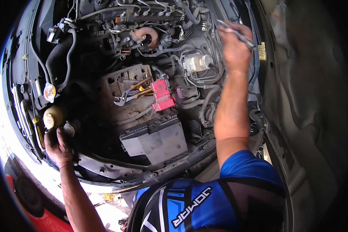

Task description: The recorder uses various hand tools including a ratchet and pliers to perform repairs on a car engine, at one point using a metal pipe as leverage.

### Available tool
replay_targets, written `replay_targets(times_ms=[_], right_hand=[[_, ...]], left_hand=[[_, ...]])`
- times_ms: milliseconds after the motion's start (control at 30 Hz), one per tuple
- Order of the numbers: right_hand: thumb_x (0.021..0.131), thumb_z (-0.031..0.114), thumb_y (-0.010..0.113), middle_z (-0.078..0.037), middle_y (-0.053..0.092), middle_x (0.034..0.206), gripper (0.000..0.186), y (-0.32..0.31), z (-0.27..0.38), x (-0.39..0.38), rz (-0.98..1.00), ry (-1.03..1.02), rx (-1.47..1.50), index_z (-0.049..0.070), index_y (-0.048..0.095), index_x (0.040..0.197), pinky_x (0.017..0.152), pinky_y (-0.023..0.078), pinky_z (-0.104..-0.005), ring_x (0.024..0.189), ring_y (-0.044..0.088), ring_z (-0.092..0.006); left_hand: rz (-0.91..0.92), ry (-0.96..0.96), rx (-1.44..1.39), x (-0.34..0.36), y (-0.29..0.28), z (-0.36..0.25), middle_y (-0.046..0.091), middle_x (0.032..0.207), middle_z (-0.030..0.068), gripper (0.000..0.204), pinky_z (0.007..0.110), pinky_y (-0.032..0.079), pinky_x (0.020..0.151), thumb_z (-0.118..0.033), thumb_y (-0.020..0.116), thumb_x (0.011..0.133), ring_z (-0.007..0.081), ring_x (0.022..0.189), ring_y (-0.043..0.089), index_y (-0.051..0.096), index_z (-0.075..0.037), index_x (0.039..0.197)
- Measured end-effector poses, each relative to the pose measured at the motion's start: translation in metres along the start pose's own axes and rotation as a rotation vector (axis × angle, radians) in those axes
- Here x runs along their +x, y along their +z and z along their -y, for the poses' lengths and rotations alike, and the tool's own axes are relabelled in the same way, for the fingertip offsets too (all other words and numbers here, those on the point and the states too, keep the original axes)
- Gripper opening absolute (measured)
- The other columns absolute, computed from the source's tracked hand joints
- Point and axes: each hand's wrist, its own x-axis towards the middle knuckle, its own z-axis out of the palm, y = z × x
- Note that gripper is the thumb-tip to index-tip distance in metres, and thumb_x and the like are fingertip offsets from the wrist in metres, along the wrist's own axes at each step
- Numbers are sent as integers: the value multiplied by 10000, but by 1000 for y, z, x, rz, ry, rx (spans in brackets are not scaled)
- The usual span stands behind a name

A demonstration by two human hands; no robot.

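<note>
My right hand (236, 42) is closed around a long, slim silver metal tool (239, 36), raised over the far right side of the engine bay. What the tool's exact kind is, I cannot make out. At the left, my left hand (58, 149) rests on the car's front edge with its fingers a little apart, holding nothing that I can see. Right beyond its fingertips stands a yellowish round reservoir (53, 117). A screwdriver with a yellow handle (38, 132) lies beside that hand, and several silver wrenches (24, 116) lie along the same edge.
Pliers (123, 96) and orange-handled tools lie on the dusty metal tray (116, 83) mid-bay. Nearby are a red plastic cover (162, 94), a dark grey box cover (158, 141) and a whitish fluid reservoir (197, 63). Hoses and pipes crowd the engine (147, 36) behind.
</note>
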Motion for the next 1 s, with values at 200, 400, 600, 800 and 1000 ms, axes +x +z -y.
replay_targets(times_ms=[200, 400, 600, 800, 1000], right_hand=[[956, 60, 599, -115, 666, 935, 220, -66, -112, -9, -187, 919, 94, 15, 581, 1171, 661, 545, -264, 856, 681, -169], [985, 104, 592, -109, 660, 1012, 235, -75, -119, -9, -92, 1057, 7, 10, 593, 1201, 656, 557, -280, 844, 653, -155], [926, 72, 693, -122, 691, 965, 212, -4, -20, -1, 147, 948, 547, 0, 623, 1113, 595, 586, -266, 805, 713, -191], [878, 25, 720, -101, 696, 847, 140, 140, 17, -20, 384, 1022, 746, 15, 629, 982, 533, 574, -275, 700, 711, -179], [854, -7, 724, -60, 645, 715, 148, 227, 2, -59, 323, 1143, 564, 13, 608, 942, 480, 500, -286, 559, 623, -147]], left_hand=[[-1, 14, -11, 3, 4, 4, 683, 967, 172, 319, 418, 504, 833, -322, 634, 970, 350, 904, 652, 661, -11, 1036], [-2, -6, -120, 0, 3, 10, 678, 942, 149, 299, 374, 502, 842, -279, 642, 978, 282, 874, 645, 645, 15, 1031], [-59, 2, -91, 0, 3, -2, 658, 882, 149, 228, 397, 503, 784, -240, 661, 941, 319, 823, 639, 663, -14, 967], [-59, -5, -89, 0, 1, -4, 655, 866, 148, 219, 397, 509, 772, -244, 672, 924, 329, 812, 640, 658, -27, 955], [-40, -16, -41, 3, -1, -12, 653, 886, 149, 234, 411, 504, 819, -256, 695, 891, 344, 868, 634, 652, -34, 951]])
